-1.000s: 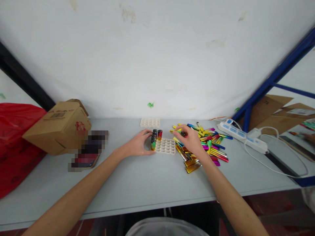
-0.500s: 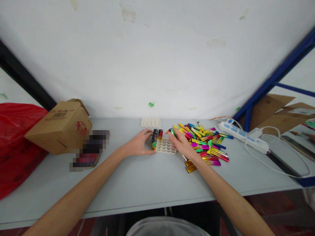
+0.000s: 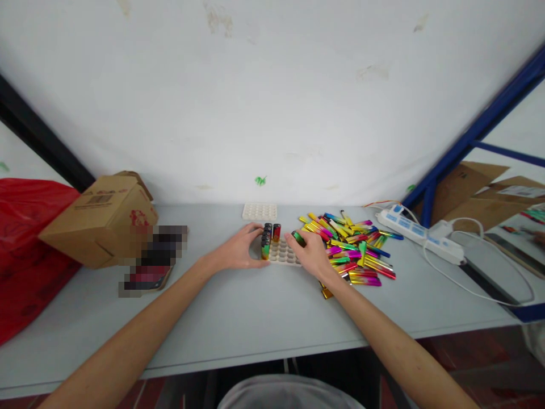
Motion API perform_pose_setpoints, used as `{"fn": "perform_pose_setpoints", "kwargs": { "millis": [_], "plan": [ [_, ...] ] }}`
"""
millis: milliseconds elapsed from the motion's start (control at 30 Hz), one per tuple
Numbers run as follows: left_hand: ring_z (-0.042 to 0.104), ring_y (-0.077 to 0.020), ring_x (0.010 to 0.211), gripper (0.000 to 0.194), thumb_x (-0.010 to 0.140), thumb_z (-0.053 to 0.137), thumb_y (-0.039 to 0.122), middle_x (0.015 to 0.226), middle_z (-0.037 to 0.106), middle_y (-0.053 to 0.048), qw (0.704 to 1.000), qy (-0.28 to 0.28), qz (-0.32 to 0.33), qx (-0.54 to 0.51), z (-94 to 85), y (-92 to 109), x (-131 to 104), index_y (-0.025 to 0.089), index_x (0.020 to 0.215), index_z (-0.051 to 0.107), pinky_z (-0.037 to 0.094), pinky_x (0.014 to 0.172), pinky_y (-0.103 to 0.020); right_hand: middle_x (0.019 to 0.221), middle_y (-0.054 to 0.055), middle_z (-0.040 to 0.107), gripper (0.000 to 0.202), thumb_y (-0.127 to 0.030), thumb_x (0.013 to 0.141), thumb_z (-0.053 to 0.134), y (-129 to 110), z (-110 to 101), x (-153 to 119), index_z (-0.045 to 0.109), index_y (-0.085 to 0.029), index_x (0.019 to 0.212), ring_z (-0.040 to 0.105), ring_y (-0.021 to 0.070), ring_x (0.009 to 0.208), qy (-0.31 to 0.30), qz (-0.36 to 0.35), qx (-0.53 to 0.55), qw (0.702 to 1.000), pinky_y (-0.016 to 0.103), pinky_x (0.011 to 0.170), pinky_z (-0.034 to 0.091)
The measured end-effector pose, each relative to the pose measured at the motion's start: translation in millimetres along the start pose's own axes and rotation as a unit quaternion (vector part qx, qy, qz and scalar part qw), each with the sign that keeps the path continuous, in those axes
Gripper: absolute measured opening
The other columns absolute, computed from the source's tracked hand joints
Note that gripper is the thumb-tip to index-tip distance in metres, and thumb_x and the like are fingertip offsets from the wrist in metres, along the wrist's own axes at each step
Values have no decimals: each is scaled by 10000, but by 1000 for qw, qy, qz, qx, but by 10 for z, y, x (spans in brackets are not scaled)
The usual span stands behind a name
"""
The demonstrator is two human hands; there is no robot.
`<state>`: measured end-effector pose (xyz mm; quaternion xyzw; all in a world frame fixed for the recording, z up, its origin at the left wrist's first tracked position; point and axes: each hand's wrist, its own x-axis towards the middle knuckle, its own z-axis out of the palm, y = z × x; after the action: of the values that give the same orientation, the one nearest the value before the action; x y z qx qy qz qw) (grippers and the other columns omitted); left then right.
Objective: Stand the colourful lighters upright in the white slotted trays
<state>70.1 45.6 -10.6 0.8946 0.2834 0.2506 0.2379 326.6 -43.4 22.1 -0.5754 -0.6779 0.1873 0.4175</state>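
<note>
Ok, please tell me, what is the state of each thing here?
Left hand: curved around left end of near tray.
Right hand: closed on held lighter.
Held lighter: tilted over near tray.
Near tray: partly filled.
Standing lighters: upright in near tray.
Loose lighters: lying piled.
Far tray: lying flat.
Carton: flap sticking out.
Power strip: cables attached.

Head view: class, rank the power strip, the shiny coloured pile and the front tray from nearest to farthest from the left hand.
From the left hand:
1. front tray, just right of it
2. shiny coloured pile, right of the tray
3. power strip, right of the pile
</note>
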Motion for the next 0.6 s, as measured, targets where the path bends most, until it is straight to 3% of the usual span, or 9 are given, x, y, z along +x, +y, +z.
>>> {"fn": "perform_pose_setpoints", "kwargs": {
  "millis": [133, 300, 433, 600],
  "plan": [
    [650, -397, 1465, 826, 789, 975, 577, 1568, 660, -174, 1000, -3, -4, 4, -1, -3, 0, 214, 1478, 699, 523, 1320, -552, 593, -39, 447, 443, -394, 1025, 598, -18, -7, 0, 397, -270, 650, 439, 163, 627, 6, 7, -27, 1000, 314, 647, 314],
    [662, -403, 1443, 805, 780, 980, 561, 1546, 676, -173, 1000, 0, -2, 5, 2, -5, 6, 214, 1454, 709, 537, 1303, -568, 593, -38, 471, 395, -335, 1013, 603, -18, -17, 10, 412, -277, 672, 465, 176, 619, 2, 3, -49, 999, 314, 648, 329],
    [659, -409, 1451, 812, 780, 981, 572, 1550, 675, -167, 1000, -3, -4, 6, -4, 1, 8, 221, 1460, 710, 536, 1304, -567, 593, -39, 474, 414, -372, 1026, 612, -3, -16, 12, 410, -278, 677, 459, 173, 613, 6, -1, -57, 998, 307, 649, 349],
    [652, -396, 1465, 804, 793, 968, 589, 1553, 670, -167, 1000, -6, -1, 9, -5, -18, 3, 219, 1458, 709, 530, 1313, -548, 586, -35, 441, 519, -525, 1074, 579, -2, -7, -1, 376, -277, 666, 428, 170, 625, 6, -15, -51, 999, 306, 650, 339]
  ]
}}
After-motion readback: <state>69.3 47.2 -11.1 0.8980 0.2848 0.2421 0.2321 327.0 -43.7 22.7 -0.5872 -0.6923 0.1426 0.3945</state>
